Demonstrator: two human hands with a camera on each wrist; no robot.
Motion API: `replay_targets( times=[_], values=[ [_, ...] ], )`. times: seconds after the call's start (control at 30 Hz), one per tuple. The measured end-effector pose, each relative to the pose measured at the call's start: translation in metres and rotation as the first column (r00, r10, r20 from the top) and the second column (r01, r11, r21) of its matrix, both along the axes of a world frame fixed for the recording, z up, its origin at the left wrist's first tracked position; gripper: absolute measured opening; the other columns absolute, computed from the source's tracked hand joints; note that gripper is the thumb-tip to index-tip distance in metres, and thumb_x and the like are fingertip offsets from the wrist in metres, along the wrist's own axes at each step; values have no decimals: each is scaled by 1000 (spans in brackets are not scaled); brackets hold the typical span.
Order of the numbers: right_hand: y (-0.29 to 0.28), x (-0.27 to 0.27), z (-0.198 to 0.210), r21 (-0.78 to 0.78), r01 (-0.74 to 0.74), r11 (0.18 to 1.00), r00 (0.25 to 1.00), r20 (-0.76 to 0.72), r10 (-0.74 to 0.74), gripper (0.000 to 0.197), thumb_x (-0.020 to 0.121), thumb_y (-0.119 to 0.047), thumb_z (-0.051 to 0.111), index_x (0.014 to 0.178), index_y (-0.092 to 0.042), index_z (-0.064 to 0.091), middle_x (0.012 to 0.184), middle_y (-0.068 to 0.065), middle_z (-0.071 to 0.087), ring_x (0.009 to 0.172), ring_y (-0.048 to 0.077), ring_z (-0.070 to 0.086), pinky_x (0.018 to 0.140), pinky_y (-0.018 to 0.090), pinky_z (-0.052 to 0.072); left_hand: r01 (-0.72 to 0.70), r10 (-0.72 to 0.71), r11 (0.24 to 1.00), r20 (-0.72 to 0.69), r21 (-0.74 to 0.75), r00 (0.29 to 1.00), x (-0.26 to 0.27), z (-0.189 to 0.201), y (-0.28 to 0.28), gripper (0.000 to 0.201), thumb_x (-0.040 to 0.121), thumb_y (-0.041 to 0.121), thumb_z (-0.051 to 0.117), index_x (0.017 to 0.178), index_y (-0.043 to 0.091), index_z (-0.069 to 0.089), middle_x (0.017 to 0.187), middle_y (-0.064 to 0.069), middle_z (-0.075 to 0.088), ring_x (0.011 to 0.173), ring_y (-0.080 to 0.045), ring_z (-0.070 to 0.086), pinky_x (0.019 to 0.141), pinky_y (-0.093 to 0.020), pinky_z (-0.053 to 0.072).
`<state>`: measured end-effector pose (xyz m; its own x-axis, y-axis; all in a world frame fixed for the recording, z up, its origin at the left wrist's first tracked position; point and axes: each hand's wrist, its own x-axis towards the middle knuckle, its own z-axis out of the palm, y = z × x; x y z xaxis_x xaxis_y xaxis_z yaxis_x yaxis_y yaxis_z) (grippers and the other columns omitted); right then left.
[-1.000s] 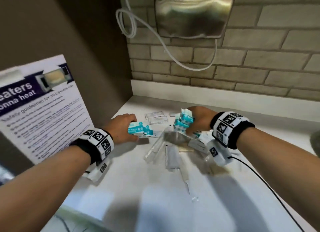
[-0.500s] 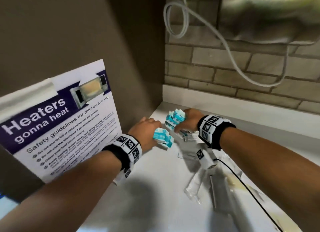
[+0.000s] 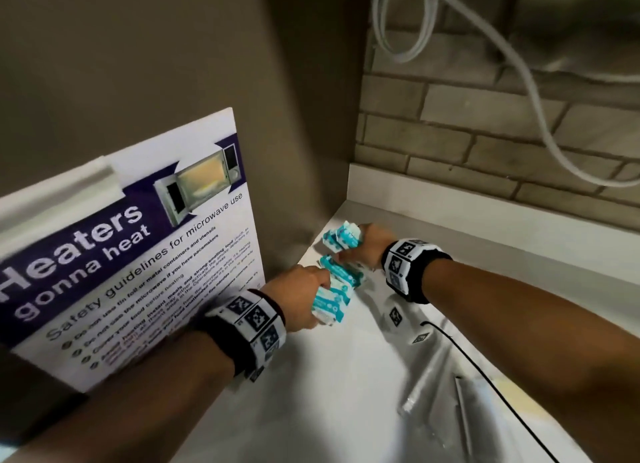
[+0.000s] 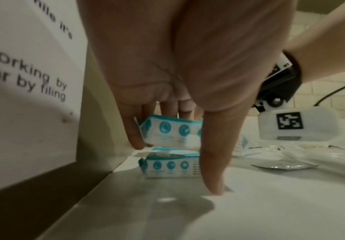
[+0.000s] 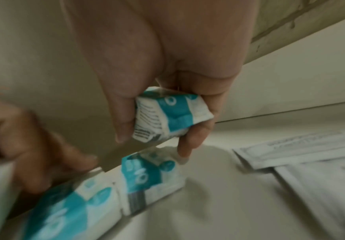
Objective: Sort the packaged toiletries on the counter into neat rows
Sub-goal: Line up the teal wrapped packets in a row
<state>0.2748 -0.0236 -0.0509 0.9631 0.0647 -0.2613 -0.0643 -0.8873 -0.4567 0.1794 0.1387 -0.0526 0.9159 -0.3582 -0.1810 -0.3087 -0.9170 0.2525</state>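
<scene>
The teal-and-white packets (image 3: 337, 282) are being laid in a row along the counter's (image 3: 346, 393) left edge, near its back left corner. The left hand (image 3: 298, 300) pinches one packet just above a laid one, and the right hand (image 3: 367, 248) grips several more. Next, I think, the left packet must go down flush against its neighbour.

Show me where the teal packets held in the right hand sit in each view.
Head: the teal packets are upper centre, gripped by the right hand near the wall corner.
Left wrist: not in it; the left-hand packet seen there is pinched by the left hand.
Right wrist: centre of the picture, between thumb and fingers.
Shared landmark: the white counter.
</scene>
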Motion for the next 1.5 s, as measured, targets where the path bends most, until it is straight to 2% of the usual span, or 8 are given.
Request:
replay_targets(
  times=[0.23,0.33,0.47,0.57,0.8,1.0,1.23,1.5],
  values=[
    [-19,14,3,-73,75,995,997,26,-73,79,65,-51,81,130,-13,54,121,7,66,105,27,65,89,35,55,31,-24,998,-132,50,991,6,4,-9,113,61,43,86,151,27,20,158,3,18,146,-21,11,117,-29,14],
    [-24,17,0,-121,49,991,999,19,-47,77,67,-51,80,129,-14,54,123,6,65,107,27,64,91,34,53,59,-57,998,-181,10,982,18,10,-23,108,73,59,72,155,27,10,164,8,1,150,-17,-6,121,-36,4],
    [-28,22,-4,-123,-39,992,998,-60,32,83,62,-60,79,125,-12,58,120,7,66,108,27,62,92,33,50,118,-72,975,-235,188,969,27,11,-34,81,93,64,39,156,22,11,164,4,0,151,-17,1,121,-41,9],
    [-34,28,-3,-15,-80,997,986,-145,77,94,56,-64,79,130,-13,54,126,5,64,110,24,62,92,29,48,112,-49,959,-238,260,970,24,9,-30,77,94,61,39,155,22,14,164,4,3,150,-19,9,120,-42,17],
    [-29,33,3,153,12,988,999,37,-17,78,77,-54,71,134,-14,36,121,6,59,97,22,57,77,27,40,117,-111,992,-105,54,988,37,5,-31,66,98,52,40,154,25,19,163,4,9,150,-17,5,122,-39,7],
    [-24,50,-2,92,3,996,1000,-23,-1,34,92,-25,55,116,-10,37,92,9,52,81,25,54,60,28,43,123,-94,972,-145,202,985,45,-3,-41,67,99,54,28,155,22,12,164,5,4,150,-15,4,121,-42,11],
    [-16,56,-25,-158,-226,961,966,87,242,44,89,-25,62,131,-16,56,131,8,58,119,29,54,100,32,41,61,-47,967,-62,249,997,44,-3,-34,68,96,60,29,154,26,17,163,6,9,148,-18,15,116,-48,15],
    [-13,45,-32,-235,-388,891,894,139,426,42,91,-28,58,131,-19,60,129,11,55,121,31,48,104,33,39,39,-23,964,-63,263,998,46,-10,-39,73,95,63,26,155,23,15,163,0,9,148,-25,13,116,-48,15]
  ],
)
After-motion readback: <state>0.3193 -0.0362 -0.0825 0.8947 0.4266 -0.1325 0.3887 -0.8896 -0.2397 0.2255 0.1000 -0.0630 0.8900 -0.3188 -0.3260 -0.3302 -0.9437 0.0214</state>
